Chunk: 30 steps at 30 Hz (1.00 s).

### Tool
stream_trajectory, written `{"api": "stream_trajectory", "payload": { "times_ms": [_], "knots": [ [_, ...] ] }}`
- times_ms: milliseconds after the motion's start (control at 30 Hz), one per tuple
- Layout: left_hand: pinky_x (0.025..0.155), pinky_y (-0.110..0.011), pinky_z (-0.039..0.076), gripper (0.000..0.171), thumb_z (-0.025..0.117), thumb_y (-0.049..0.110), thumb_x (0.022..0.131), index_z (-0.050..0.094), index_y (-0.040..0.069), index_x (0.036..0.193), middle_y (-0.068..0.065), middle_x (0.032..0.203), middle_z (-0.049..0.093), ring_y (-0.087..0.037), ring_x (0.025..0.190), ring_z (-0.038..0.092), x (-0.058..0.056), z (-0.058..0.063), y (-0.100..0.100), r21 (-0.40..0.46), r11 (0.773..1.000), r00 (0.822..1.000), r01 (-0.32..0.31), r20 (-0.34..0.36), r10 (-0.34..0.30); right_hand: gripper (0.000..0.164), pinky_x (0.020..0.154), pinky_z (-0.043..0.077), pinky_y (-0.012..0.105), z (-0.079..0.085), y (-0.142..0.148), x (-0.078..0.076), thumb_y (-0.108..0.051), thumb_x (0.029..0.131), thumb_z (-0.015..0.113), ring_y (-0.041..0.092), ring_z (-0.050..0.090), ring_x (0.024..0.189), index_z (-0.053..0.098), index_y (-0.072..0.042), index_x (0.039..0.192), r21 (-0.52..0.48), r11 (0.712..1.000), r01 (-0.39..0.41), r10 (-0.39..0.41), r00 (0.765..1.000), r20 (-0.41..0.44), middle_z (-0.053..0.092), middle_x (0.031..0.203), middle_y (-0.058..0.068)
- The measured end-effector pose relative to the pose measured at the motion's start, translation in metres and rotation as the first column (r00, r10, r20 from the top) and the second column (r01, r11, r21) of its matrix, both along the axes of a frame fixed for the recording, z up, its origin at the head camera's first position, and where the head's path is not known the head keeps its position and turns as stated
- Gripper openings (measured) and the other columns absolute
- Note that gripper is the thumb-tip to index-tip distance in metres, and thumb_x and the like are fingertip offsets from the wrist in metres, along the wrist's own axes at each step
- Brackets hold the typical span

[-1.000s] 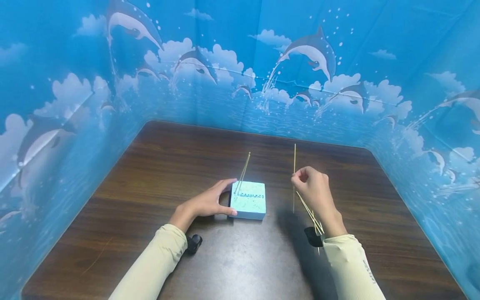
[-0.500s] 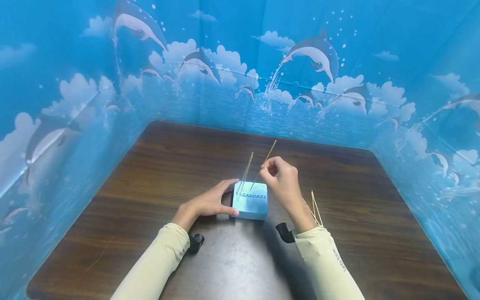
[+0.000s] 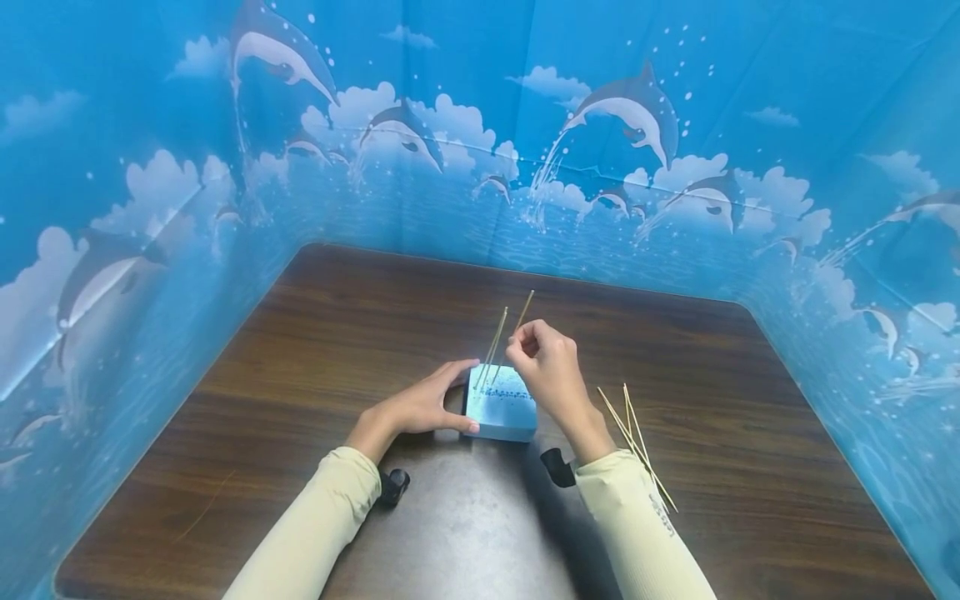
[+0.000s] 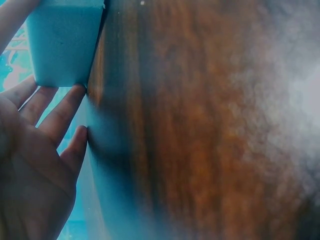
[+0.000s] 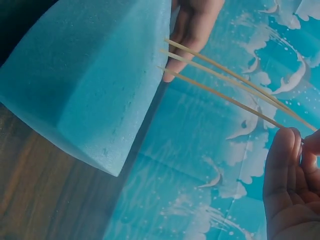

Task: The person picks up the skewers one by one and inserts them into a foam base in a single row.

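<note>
A light blue foam block [image 3: 501, 419] lies on the table, a row of small dark holes across its top. My left hand [image 3: 414, 406] holds the block from its left side, thumb at the near edge and fingers at the far edge. Two thin wooden skewers [image 3: 495, 333] stand upright in the block, leaning slightly. With thumb and forefinger, my right hand [image 3: 553, 367] pinches a third skewer [image 3: 527, 307] above the block. In the right wrist view this held skewer [image 5: 220, 94] slants with its lower tip right at the block's top, beside the two standing ones.
Several loose skewers [image 3: 636, 437] lie crossed on the brown wooden table [image 3: 360, 317], right of the right forearm. Black wrist cameras [image 3: 393, 486] sit under both wrists. A blue dolphin-print curtain [image 3: 450, 217] closes off the table's back and sides.
My right hand has moved left with the skewer, from over the table to above the foam block, and the skewer's tip has come down to its top. The left hand keeps its hold.
</note>
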<state>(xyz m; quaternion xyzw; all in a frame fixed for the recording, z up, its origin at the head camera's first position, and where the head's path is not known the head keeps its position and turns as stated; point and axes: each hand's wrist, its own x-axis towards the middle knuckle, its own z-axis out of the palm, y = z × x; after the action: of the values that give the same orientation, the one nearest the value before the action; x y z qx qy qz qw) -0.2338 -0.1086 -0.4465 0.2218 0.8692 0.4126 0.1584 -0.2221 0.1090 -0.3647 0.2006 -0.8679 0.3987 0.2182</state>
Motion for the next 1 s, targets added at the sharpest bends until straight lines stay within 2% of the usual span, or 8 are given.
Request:
{"api": "stream_trajectory", "payload": {
  "times_ms": [367,567,733,1000],
  "knots": [
    [0.119,-0.046,0.026,0.105,0.084,0.048,0.075,0.022,0.027,0.157,-0.005,0.161,0.026,-0.023,0.145,0.034,0.0,-0.001,-0.001,0.015,1.0,1.0,0.009,0.001,-0.009,0.007,0.053,0.047,0.02,-0.02,-0.006,-0.002,0.001,0.084,0.062,0.01,0.053,0.061,0.06,-0.005,0.081,0.036,0.999,-0.037,0.038,0.999,-0.009,0.062,0.074,0.004],
    [0.119,-0.047,0.025,0.105,0.084,0.049,0.075,0.023,0.026,0.157,-0.005,0.16,0.028,-0.023,0.145,0.034,-0.001,0.0,0.0,0.014,1.0,1.0,0.008,0.001,-0.008,0.01,0.05,0.042,0.018,-0.031,-0.008,0.0,0.004,0.079,0.064,0.01,0.051,0.06,0.059,-0.005,0.078,0.046,0.999,-0.026,0.026,1.0,0.0,0.059,0.072,0.004],
    [0.119,-0.047,0.025,0.106,0.084,0.05,0.074,0.022,0.027,0.157,-0.004,0.16,0.029,-0.022,0.145,0.034,-0.001,0.0,0.001,0.004,1.0,1.0,0.004,0.006,-0.004,0.008,0.053,0.045,0.02,-0.035,-0.009,0.0,0.003,0.079,0.064,0.012,0.054,0.063,0.06,-0.004,0.08,0.031,0.999,-0.02,0.021,1.0,-0.017,0.059,0.074,0.005],
    [0.119,-0.048,0.025,0.105,0.084,0.049,0.075,0.023,0.026,0.157,-0.005,0.16,0.029,-0.023,0.145,0.035,0.001,0.0,0.0,0.007,1.0,1.0,0.005,-0.005,-0.005,0.004,0.055,0.047,0.02,-0.035,-0.009,0.002,0.0,0.081,0.063,0.012,0.055,0.065,0.061,-0.002,0.083,0.039,0.999,-0.013,0.013,1.0,0.01,0.061,0.076,0.005]
  ]
}}
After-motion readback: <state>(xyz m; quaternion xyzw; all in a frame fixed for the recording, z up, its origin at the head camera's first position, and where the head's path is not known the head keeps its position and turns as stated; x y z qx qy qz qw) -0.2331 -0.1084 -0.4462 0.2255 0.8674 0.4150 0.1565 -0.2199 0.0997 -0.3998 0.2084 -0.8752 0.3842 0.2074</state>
